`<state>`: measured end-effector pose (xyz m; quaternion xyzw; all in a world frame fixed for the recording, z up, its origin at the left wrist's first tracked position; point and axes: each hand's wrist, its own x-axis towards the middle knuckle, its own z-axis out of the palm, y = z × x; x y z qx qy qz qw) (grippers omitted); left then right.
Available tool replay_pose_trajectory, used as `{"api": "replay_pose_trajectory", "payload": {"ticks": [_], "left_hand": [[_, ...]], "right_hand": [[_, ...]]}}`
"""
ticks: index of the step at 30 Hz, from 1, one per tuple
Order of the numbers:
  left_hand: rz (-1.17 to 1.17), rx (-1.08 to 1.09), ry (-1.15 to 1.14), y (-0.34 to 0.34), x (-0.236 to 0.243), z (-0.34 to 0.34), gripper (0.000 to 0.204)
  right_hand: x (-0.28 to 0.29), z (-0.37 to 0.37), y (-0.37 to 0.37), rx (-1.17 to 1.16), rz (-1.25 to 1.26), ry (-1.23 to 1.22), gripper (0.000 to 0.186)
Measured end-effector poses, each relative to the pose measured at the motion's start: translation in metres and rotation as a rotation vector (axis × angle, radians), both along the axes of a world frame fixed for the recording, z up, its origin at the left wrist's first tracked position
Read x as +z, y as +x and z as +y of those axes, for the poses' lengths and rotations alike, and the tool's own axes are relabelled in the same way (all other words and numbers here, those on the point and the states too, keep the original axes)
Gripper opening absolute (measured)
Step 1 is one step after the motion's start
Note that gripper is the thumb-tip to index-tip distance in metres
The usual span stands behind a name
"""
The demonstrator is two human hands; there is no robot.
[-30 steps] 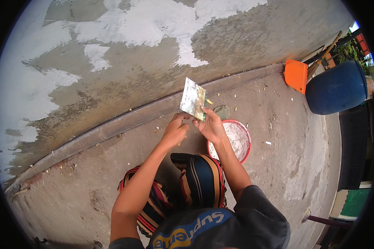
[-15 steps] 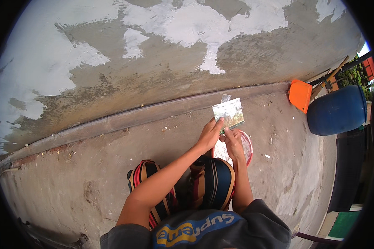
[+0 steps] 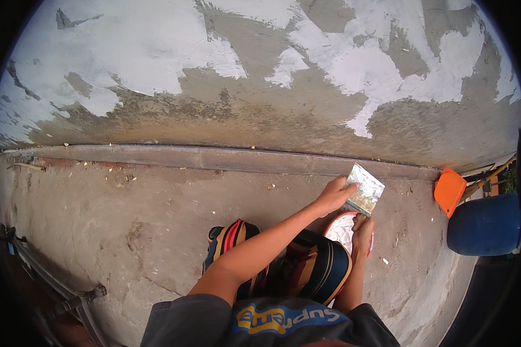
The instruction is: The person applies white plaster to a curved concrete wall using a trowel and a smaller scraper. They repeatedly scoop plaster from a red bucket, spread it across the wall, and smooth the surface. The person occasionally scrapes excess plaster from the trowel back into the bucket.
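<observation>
A flat, square, whitish plate [image 3: 367,191], smeared with paste and edged in green along its lower side, is tilted in front of me. My left hand [image 3: 334,195] grips its left side, thumb on the face. Just below the plate's lower corner, my right hand [image 3: 362,231] has its fingers curled closed; what they hold is hidden. Beneath my hands, partly covered by the right one and my knee, stands a round red-rimmed tub [image 3: 340,229] with white paste inside.
Ahead rises a grey wall [image 3: 249,115] patched with white coating, a low ledge [image 3: 214,157] along its foot. An orange dustpan-like piece [image 3: 449,193] and a blue barrel [image 3: 485,225] stand at the right. Dark pipe-like bars [image 3: 58,295] lie at the lower left. Small crumbs dot the concrete floor.
The view has turned, so wall, tub and barrel sit farther right and lower. The plate has rotated in my left hand, and the clear piece that stuck out behind it no longer shows.
</observation>
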<state>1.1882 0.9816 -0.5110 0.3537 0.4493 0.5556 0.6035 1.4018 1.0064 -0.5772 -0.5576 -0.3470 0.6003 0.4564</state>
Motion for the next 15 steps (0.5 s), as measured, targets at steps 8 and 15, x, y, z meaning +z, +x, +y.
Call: {"api": "replay_pose_trajectory", "payload": {"ticks": [8, 15], "left_hand": [[-0.009, -0.189, -0.115, -0.001, -0.002, 0.005, 0.033], [-0.421, -0.273, -0.081, -0.01, 0.027, -0.004, 0.05]], "right_hand": [[0.041, -0.003, 0.019, 0.174, 0.266, -0.025, 0.017], [0.06, 0.0, -0.019, 0.009, 0.354, -0.065, 0.017]]}}
